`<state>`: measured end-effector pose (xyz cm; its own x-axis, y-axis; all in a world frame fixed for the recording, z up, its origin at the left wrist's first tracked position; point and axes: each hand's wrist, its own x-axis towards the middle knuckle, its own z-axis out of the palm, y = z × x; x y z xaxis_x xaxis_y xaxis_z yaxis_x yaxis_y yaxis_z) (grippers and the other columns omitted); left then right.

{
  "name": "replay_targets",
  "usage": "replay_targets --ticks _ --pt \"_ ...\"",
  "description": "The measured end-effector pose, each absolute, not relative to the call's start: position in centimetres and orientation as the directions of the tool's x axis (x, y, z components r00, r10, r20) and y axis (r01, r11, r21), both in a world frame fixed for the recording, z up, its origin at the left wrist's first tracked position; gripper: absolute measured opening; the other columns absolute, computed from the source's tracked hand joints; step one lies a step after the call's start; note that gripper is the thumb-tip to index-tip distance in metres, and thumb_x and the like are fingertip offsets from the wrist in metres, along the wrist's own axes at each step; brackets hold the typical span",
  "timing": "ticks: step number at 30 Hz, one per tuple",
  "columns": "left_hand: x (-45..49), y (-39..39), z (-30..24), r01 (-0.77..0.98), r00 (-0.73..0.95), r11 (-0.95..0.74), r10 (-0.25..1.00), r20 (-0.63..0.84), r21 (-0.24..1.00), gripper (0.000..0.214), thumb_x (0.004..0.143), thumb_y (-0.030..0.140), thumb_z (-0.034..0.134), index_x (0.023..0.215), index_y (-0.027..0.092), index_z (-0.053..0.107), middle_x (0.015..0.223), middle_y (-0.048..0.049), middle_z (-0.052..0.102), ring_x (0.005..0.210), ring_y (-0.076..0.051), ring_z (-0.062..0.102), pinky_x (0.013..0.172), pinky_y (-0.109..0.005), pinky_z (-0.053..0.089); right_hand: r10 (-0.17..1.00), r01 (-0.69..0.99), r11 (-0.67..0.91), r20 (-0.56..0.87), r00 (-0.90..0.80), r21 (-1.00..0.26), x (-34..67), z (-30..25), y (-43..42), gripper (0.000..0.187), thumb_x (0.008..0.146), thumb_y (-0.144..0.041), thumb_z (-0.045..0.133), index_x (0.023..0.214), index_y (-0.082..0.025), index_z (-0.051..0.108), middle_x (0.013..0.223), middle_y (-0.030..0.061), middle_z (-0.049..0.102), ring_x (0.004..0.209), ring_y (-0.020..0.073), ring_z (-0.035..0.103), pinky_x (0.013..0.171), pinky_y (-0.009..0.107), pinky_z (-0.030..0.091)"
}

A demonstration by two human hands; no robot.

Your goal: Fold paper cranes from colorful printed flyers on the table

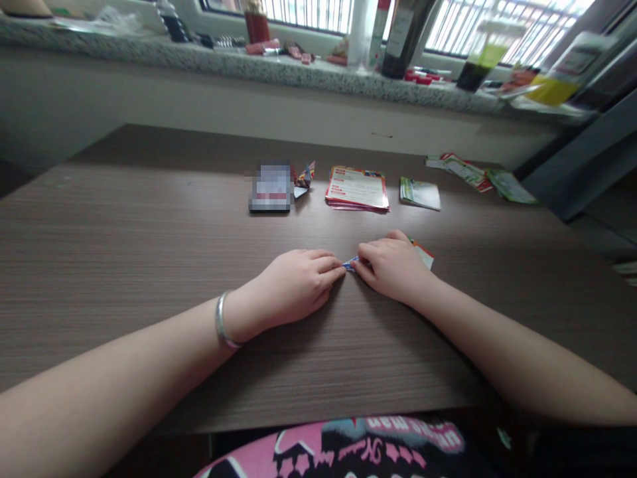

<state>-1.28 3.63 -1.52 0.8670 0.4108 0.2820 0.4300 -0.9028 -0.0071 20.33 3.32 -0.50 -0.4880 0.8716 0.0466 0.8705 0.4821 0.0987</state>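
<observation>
Both my hands rest on the wooden table [124,239] near its middle, pressed down on a small folded piece of printed paper [424,255]. My left hand [293,282], with a silver bangle on the wrist, has its fingers curled and pinches the paper's blue tip. My right hand [393,265] lies over most of the paper with fingers closed on it; only a blue point between the hands and a red and white corner at the right show.
Further back on the table lie a blurred dark phone [271,186], a small folded paper figure [303,180], a stack of red and white leaflets [357,189], a green leaflet stack [421,193] and loose leaflets [468,171]. Bottles and clutter line the stone windowsill [279,66].
</observation>
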Motion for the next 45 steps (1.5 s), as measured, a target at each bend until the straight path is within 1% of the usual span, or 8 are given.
replay_targets --ticks 5,8,13,20,28,37,41,45 --pt "-1.2 3.5 -1.5 0.43 0.871 -0.903 0.414 0.265 0.001 0.032 0.09 0.018 0.048 0.118 0.012 0.064 0.114 -0.0104 0.068 0.105 -0.022 0.063 0.092 -0.036 0.055 0.877 0.878 0.478 0.042 -0.479 0.044 20.3 -0.6 3.4 0.029 0.095 -0.039 0.046 0.081 -0.018 0.062 0.086 0.0069 0.073 0.082 0.022 0.065 0.083 0.037 0.029" --pt "-1.1 3.2 -1.3 0.452 0.865 -0.892 0.439 0.243 0.003 0.032 0.09 0.019 0.049 0.119 0.014 0.063 0.112 -0.0096 0.068 0.104 -0.022 0.063 0.092 -0.036 0.054 0.886 0.887 0.461 0.038 -0.462 0.021 20.4 -0.8 3.7 0.029 0.093 -0.041 0.05 0.078 -0.019 0.062 0.085 0.0062 0.073 0.083 0.0223 0.064 0.084 0.037 0.029" --pt "-1.0 2.9 -1.3 0.492 0.849 -0.869 0.47 0.241 -0.04 0.03 0.092 0.023 0.049 0.117 0.015 0.063 0.108 -0.0091 0.068 0.101 -0.023 0.063 0.092 -0.041 0.051 0.893 0.893 0.45 0.036 -0.449 -0.004 20.4 -1.0 4.0 0.029 0.092 -0.041 0.052 0.076 -0.019 0.062 0.084 0.0058 0.073 0.083 0.0219 0.064 0.085 0.037 0.03" --pt "-0.9 2.9 -1.4 0.491 0.858 -0.87 0.475 0.194 -0.041 0.032 0.093 0.022 0.046 0.119 0.014 0.062 0.106 -0.0099 0.067 0.1 -0.024 0.061 0.087 -0.038 0.052 0.891 0.891 0.453 -0.002 -0.453 -0.018 20.4 -0.9 4.3 0.026 0.092 -0.039 0.053 0.079 -0.019 0.064 0.088 0.0067 0.073 0.088 0.0234 0.064 0.081 0.036 0.033" --pt "-0.5 2.7 -1.1 0.517 0.845 -0.851 0.49 0.213 -0.09 0.025 0.088 0.02 0.052 0.109 0.014 0.065 0.101 -0.01 0.067 0.094 -0.023 0.061 0.081 -0.037 0.051 0.893 0.893 0.449 -0.011 -0.45 -0.026 20.3 -0.9 4.4 0.026 0.091 -0.039 0.053 0.078 -0.019 0.064 0.088 0.0065 0.073 0.088 0.0228 0.065 0.081 0.036 0.035" --pt "-0.6 2.6 -0.6 0.545 0.832 -0.836 0.529 0.167 -0.064 0.026 0.084 0.018 0.053 0.107 0.015 0.067 0.101 -0.0091 0.067 0.095 -0.024 0.063 0.081 -0.037 0.052 0.89 0.89 0.455 0.014 -0.455 -0.013 20.4 -1.2 4.3 0.027 0.092 -0.038 0.051 0.077 -0.019 0.064 0.087 0.0065 0.073 0.087 0.0239 0.065 0.081 0.037 0.035" --pt "-0.8 2.6 -0.3 0.572 0.815 -0.819 0.56 0.15 -0.051 0.024 0.086 0.017 0.051 0.102 0.015 0.068 0.096 -0.0092 0.067 0.091 -0.023 0.064 0.082 -0.037 0.053 0.889 0.889 0.458 0.021 -0.458 -0.024 20.7 -1.3 4.2 0.027 0.092 -0.038 0.051 0.078 -0.019 0.064 0.086 0.0066 0.072 0.085 0.0235 0.065 0.081 0.036 0.035" --pt "-1.0 2.9 -0.2 0.569 0.815 -0.822 0.562 0.142 -0.012 0.024 0.087 0.017 0.049 0.101 0.016 0.069 0.098 -0.0086 0.068 0.093 -0.023 0.064 0.083 -0.037 0.054 0.887 0.888 0.46 0.04 -0.459 -0.023 20.9 -1.3 4.0 0.027 0.092 -0.038 0.051 0.078 -0.019 0.064 0.085 0.0068 0.072 0.083 0.0229 0.063 0.08 0.036 0.035"
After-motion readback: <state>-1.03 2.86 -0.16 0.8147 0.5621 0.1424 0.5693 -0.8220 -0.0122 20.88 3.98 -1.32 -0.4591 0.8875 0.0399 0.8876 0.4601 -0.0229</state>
